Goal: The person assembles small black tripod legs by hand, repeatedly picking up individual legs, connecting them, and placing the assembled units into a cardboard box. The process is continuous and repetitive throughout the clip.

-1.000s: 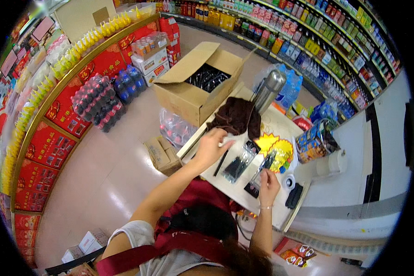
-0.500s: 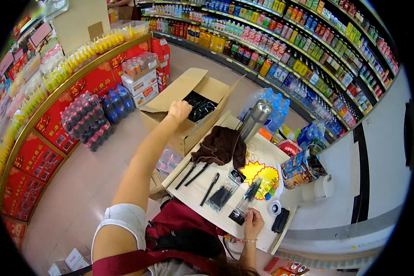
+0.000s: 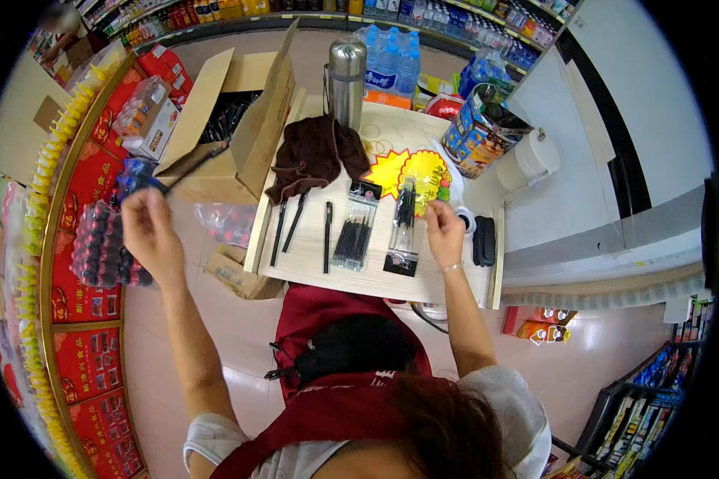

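1. Left hand (image 3: 153, 239): fingers closed on a slim black pen (image 3: 192, 165), blurred, left of the table (image 3: 307, 255), overlapping the open carton (image 3: 224, 182) in view.
2. Loose black pens (image 3: 327, 237): three, on the table's left; brown cloth (image 3: 315, 152) and steel flask (image 3: 347, 84) occupy the far side.
3. First clear packet (image 3: 352, 235): contains black pens.
4. Second clear packet (image 3: 401, 235): similar.
5. Right hand (image 3: 445, 231): fingers curled, just beside the second packet; grip cannot be determined.

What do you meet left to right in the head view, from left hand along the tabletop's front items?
Bare left hand → slim black pen → second black pen → third black pen → clear plastic pack of black pens → second clear pack → bare right hand → dark oblong case.
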Available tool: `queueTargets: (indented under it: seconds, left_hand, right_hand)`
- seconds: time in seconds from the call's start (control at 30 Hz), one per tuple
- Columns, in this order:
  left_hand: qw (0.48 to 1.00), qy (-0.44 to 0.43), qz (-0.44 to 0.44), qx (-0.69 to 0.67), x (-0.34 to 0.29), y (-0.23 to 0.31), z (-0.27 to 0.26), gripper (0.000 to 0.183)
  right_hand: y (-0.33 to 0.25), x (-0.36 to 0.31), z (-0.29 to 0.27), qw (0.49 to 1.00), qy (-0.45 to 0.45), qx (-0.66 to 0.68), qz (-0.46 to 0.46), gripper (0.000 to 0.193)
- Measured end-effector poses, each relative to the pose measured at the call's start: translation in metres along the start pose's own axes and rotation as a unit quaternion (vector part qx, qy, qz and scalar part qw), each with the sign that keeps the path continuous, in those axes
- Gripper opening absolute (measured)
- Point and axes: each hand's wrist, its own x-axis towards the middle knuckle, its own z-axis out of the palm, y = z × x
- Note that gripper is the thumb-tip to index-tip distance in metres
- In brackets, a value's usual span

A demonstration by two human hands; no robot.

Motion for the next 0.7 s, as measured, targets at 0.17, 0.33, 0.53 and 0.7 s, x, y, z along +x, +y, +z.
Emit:
queueTargets:
  seconds: [0.17,0.33,0.53,0.7]
  left_hand:
    - [0.989,-0.083,0.08,0.093,-0.085,0.015,0.01,0.008]
    - [0.985,-0.101,0.101,0.096,-0.123,0.023,0.027,0.014]
    - [0.971,-0.191,0.094,0.105,-0.13,0.016,0.045,0.015]
    - [0.962,-0.227,0.119,0.097,-0.12,0.015,0.061,0.014]
  right_hand:
    - [0.011,0.042,0.013,0.991,0.003,-0.124,-0.06,0.017]
    - [0.026,0.082,0.021,0.966,-0.039,-0.254,-0.037,0.025]
    - [0.046,0.101,0.027,0.944,-0.143,-0.299,0.004,0.031]
    - [0.052,0.101,0.024,0.989,-0.084,-0.117,0.032,0.024]
